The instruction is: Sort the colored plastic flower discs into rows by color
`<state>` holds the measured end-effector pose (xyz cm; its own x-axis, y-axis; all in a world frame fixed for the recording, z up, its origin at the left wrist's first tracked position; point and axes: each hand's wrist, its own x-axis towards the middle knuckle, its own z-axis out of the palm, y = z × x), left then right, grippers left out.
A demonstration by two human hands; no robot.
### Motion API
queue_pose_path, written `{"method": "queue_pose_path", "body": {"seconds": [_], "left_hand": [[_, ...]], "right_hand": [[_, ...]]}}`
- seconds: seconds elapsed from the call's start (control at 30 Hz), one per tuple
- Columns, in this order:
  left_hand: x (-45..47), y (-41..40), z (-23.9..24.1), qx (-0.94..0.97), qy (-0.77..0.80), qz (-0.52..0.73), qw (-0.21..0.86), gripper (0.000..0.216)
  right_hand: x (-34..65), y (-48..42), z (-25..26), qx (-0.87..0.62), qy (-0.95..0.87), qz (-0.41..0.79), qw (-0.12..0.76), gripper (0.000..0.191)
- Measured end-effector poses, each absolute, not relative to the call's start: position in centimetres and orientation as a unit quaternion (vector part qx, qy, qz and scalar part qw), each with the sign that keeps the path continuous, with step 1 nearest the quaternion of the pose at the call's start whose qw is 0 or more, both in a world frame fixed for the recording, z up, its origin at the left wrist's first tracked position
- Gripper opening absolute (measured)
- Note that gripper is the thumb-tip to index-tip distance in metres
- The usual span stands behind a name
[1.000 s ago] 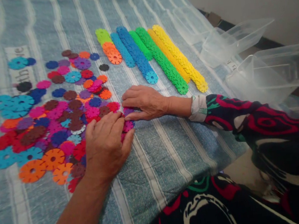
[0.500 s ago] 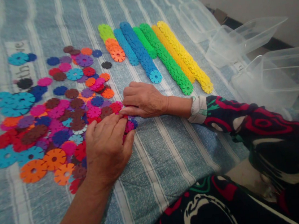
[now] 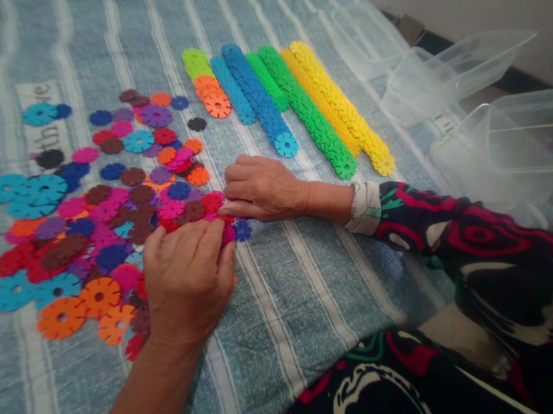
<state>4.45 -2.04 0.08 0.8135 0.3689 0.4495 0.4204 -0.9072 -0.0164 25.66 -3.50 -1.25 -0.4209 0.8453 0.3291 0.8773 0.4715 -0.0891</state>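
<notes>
Left hand (image 3: pixel 189 281): drawn slightly leftward since the last frame on my feed, baring more of a navy disc (image 3: pixel 242 230); the right hand (image 3: pixel 265 188) has barely shifted.
Magenta disc (image 3: pixel 228 234): at the heap's right edge, between the hands and partly covered.
Left fingers (image 3: pixel 204 236): close together and bent down over the discs; I cannot tell whether they pinch one.
Right fingers (image 3: pixel 236 171): curled, with the thumb reaching to the left fingertips; their undersides are hidden from me, so any pinch is too. I judge the hands meet so both can work one spot.
Heap of notched discs (image 3: pixel 98 212): loose, mixed in colour, spread flat, which I reckon leaves most faces readable.
Black disc (image 3: pixel 197 124): alone, between heap and rows.
Colour rows (image 3: pixel 308 112): overlapped like shingles from lime and orange through blues and greens to yellow; overlapping, I judge, keeps each band narrow.
Striped cloth (image 3: pixel 301 284): under everything sorted and loose.
Clear plastic containers (image 3: pixel 539 148): along the right edge, probably aside to leave elbow room.
</notes>
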Motion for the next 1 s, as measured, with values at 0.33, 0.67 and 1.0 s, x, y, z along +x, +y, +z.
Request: {"method": "queue_pose_path", "body": {"seconds": [0.33,0.67,1.0], "left_hand": [[3.3,-1.8,0.4,-0.935,-0.256,-0.231,0.082,0.020],[2.2,-1.0,0.1,-0.917,-0.287,-0.253,0.116,0.014],[2.5,-0.4,0.8,-0.911,-0.317,-0.230,0.126,0.018]], "right_hand": [[25.4,-3.5,-1.5,-0.505,-0.828,-0.008,0.243,0.053],[25.1,-3.6,-1.6,-0.504,-0.823,0.016,0.260,0.048],[24.7,-3.6,-1.9,-0.503,-0.822,0.006,0.267,0.041]]}}
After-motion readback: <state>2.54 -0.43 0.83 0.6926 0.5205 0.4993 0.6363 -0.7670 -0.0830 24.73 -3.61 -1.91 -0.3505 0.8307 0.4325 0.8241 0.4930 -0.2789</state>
